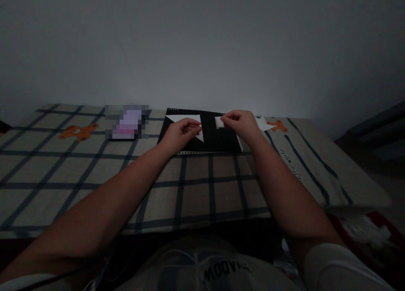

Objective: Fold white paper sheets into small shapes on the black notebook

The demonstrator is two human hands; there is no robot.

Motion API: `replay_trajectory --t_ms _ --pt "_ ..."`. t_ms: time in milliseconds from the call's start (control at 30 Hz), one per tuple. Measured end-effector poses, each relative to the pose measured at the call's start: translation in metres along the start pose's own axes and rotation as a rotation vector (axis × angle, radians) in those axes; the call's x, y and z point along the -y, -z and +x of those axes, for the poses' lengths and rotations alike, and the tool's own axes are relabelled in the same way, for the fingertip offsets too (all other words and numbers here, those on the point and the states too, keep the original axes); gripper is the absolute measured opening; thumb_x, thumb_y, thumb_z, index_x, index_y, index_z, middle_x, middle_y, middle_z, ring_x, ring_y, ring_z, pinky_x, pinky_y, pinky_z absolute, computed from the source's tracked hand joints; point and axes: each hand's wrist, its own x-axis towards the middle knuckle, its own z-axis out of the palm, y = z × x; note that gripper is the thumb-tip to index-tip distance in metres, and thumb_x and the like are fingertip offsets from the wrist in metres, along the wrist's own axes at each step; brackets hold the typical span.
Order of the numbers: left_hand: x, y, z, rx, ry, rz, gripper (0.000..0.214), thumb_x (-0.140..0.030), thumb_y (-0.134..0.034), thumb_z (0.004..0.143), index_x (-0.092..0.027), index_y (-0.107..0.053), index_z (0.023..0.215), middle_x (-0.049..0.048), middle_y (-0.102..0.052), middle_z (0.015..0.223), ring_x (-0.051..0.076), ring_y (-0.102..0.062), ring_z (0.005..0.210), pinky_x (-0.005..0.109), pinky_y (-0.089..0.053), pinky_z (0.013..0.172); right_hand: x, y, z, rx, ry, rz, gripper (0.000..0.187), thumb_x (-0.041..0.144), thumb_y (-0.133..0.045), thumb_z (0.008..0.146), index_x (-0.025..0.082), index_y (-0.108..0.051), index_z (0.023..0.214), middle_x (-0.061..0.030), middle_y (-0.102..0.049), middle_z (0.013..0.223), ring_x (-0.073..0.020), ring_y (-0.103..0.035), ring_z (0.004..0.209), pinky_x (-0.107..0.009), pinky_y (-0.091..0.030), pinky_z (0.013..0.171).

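Observation:
A black sheet point(215, 135) with punched holes along its edges lies on a checked cloth point(190, 185). White paper shapes rest on it. My left hand point(180, 133) is closed in a pinch on a white triangular paper piece point(185, 118) at the sheet's left part. My right hand point(242, 124) pinches a small white paper piece point(219, 122) over the sheet's right part. Another white paper shape point(263, 123) lies just right of my right hand.
The cloth shows dark grid lines and orange bear prints point(79, 132). A blurred purple object point(127, 122) lies left of the black sheet. A plain wall rises behind. Red and white fabric point(363, 230) lies at the lower right.

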Motion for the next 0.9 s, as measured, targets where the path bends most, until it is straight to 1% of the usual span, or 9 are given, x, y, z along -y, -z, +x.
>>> replay_trajectory --t_ms 67,167,267,367,467,600,767,833,900 --pt "0.0 0.001 -0.001 0.008 -0.008 0.019 0.035 -0.046 -0.079 0.087 -0.018 -0.075 0.106 0.0081 -0.077 0.095 0.019 -0.073 0.087 0.033 -0.059 0.081 -0.005 0.016 0.004 -0.046 -0.035 -0.179 0.016 0.024 -0.07 0.085 0.015 -0.083 0.086 -0.0089 -0.079 0.084 -0.0226 -0.071 0.081 -0.036 -0.053 0.081" --pt "-0.001 0.001 -0.002 0.01 -0.025 0.062 0.032 -0.045 -0.076 0.089 -0.018 -0.075 0.106 0.0078 -0.078 0.093 0.018 -0.073 0.084 0.032 -0.058 0.08 -0.015 0.033 0.008 -0.011 -0.122 -0.44 0.021 0.015 -0.066 0.085 0.011 -0.084 0.096 -0.0145 -0.081 0.093 -0.0259 -0.074 0.089 -0.036 -0.054 0.084" --pt "-0.003 0.002 -0.003 0.011 -0.042 0.134 0.029 -0.042 -0.074 0.09 -0.018 -0.076 0.106 0.0078 -0.078 0.093 0.018 -0.072 0.084 0.031 -0.056 0.079 -0.026 0.038 0.009 0.019 -0.205 -0.676 0.024 0.013 -0.064 0.086 0.009 -0.085 0.099 -0.0195 -0.081 0.097 -0.0301 -0.076 0.095 -0.037 -0.055 0.086" --pt "-0.006 0.005 -0.003 0.016 -0.093 0.268 0.025 -0.039 -0.069 0.092 -0.019 -0.077 0.105 0.008 -0.079 0.098 0.019 -0.072 0.086 0.03 -0.055 0.077 -0.035 0.037 0.009 0.015 -0.236 -0.814 0.027 0.015 -0.065 0.086 0.011 -0.085 0.103 -0.0209 -0.081 0.102 -0.0316 -0.076 0.099 -0.038 -0.055 0.086" --pt "-0.009 0.009 -0.003 0.037 -0.17 0.46 0.024 -0.037 -0.064 0.094 -0.02 -0.077 0.105 0.0076 -0.079 0.102 0.02 -0.071 0.087 0.033 -0.054 0.08 -0.037 0.035 0.009 0.015 -0.263 -0.888 0.029 0.018 -0.064 0.088 0.013 -0.085 0.107 -0.0208 -0.081 0.105 -0.0314 -0.077 0.098 -0.037 -0.057 0.085" --pt "-0.01 0.014 -0.003 0.028 -0.258 0.642 0.025 -0.035 -0.06 0.097 -0.021 -0.077 0.106 0.0086 -0.079 0.106 0.025 -0.071 0.1 0.039 -0.054 0.091 -0.033 0.03 0.009 0.045 -0.317 -0.956 0.031 0.019 -0.06 0.092 0.012 -0.083 0.112 -0.022 -0.08 0.112 -0.033 -0.076 0.104 -0.038 -0.057 0.087" --pt "-0.011 0.017 -0.003 0.017 -0.263 0.726 0.026 -0.034 -0.057 0.099 -0.02 -0.077 0.107 0.0085 -0.079 0.107 0.025 -0.071 0.101 0.041 -0.054 0.093 -0.032 0.02 0.011 0.059 -0.344 -0.988 0.032 0.017 -0.056 0.097 0.011 -0.08 0.117 -0.0224 -0.078 0.117 -0.0318 -0.074 0.11 -0.037 -0.056 0.089" --pt "-0.01 0.018 -0.002 0.011 -0.259 0.743 0.025 -0.034 -0.058 0.099 -0.02 -0.077 0.109 0.0085 -0.079 0.11 0.025 -0.071 0.105 0.042 -0.054 0.097 -0.034 0.018 0.01 0.056 -0.339 -0.976 0.032 0.017 -0.054 0.098 0.011 -0.078 0.118 -0.0221 -0.077 0.119 -0.0321 -0.074 0.11 -0.038 -0.056 0.088" --pt "-0.007 0.02 -0.001 0.023 -0.261 0.76 0.025 -0.033 -0.061 0.097 -0.02 -0.077 0.112 0.0093 -0.078 0.117 0.027 -0.069 0.114 0.044 -0.052 0.105 -0.035 0.018 0.009 0.04 -0.326 -0.955 0.031 0.017 -0.054 0.098 0.013 -0.077 0.118 -0.021 -0.076 0.119 -0.0318 -0.073 0.108 -0.038 -0.055 0.086"
